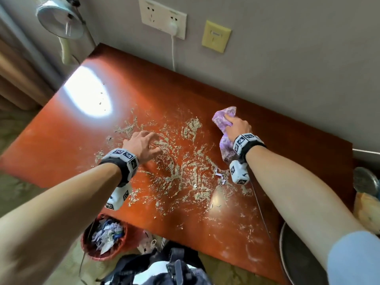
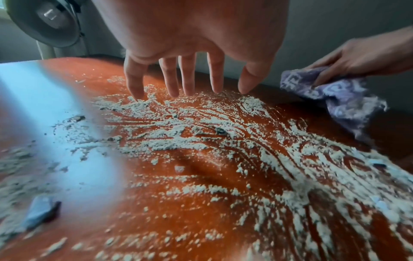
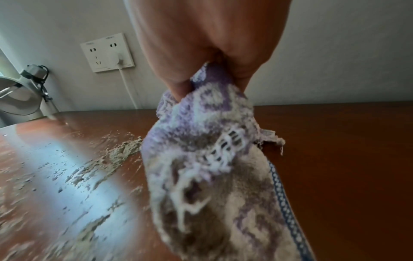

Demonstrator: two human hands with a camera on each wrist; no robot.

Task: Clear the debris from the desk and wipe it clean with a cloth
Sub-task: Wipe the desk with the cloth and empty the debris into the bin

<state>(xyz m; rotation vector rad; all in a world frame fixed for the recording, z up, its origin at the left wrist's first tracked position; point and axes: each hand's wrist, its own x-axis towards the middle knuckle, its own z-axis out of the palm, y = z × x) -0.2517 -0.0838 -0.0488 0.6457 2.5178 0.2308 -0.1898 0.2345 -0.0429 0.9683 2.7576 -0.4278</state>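
The right hand (image 1: 238,125) covered the middle of the purple cloth (image 1: 223,118). In the right wrist view its fingers were hidden inside the cloth, and the low end of the cloth was blurry. A bright glare (image 1: 90,93) hid part of the desk (image 1: 144,89). The lamp (image 1: 59,19) was cut off at the top edge. The grey crumbs (image 2: 20,178) looked blurry in the left wrist view.

Left hand (image 1: 141,146) splayed, right hand (image 1: 238,126) clenched

pale debris (image 1: 174,159) across desk (image 1: 144,95)
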